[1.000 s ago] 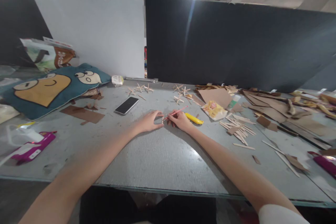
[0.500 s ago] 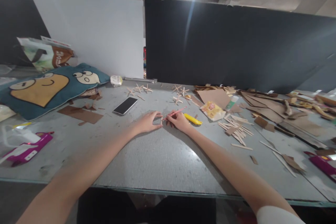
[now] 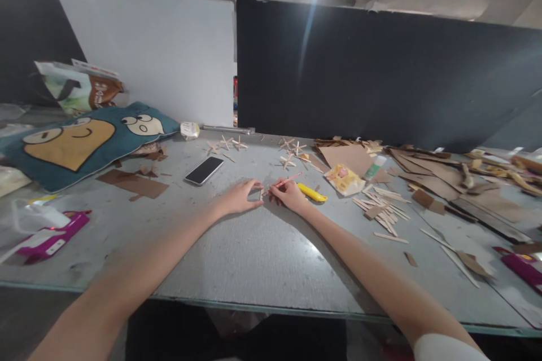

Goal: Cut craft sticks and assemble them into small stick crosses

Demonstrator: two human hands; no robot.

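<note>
My left hand (image 3: pixel 244 197) rests on the grey tabletop, thumb and fingers closed at the two ends of a short wooden stick piece (image 3: pixel 261 194). Facing it, my right hand (image 3: pixel 290 196) grips a slim pink pencil (image 3: pixel 292 177), its lower end close to the stick piece. The exact contact point is too small to make out. Just right of my right hand lies a yellow banana-shaped object (image 3: pixel 312 192). Behind the hands are small star-like shapes of crossed wooden sticks (image 3: pixel 288 162). A similar group (image 3: pixel 239 144) sits farther left.
A phone (image 3: pixel 204 171) lies left of my hands, near brown cardboard (image 3: pixel 133 183) and a blue cushion (image 3: pixel 93 144). To the right are a yellow packet (image 3: pixel 344 180), a glue stick (image 3: pixel 375 167) and loose wooden sticks (image 3: pixel 386 214). Purple power strips (image 3: pixel 55 240) lie at both sides.
The whole view has shifted slightly to the right. Both hands keep nearly the same pose, with the pencil and stick piece still held.
</note>
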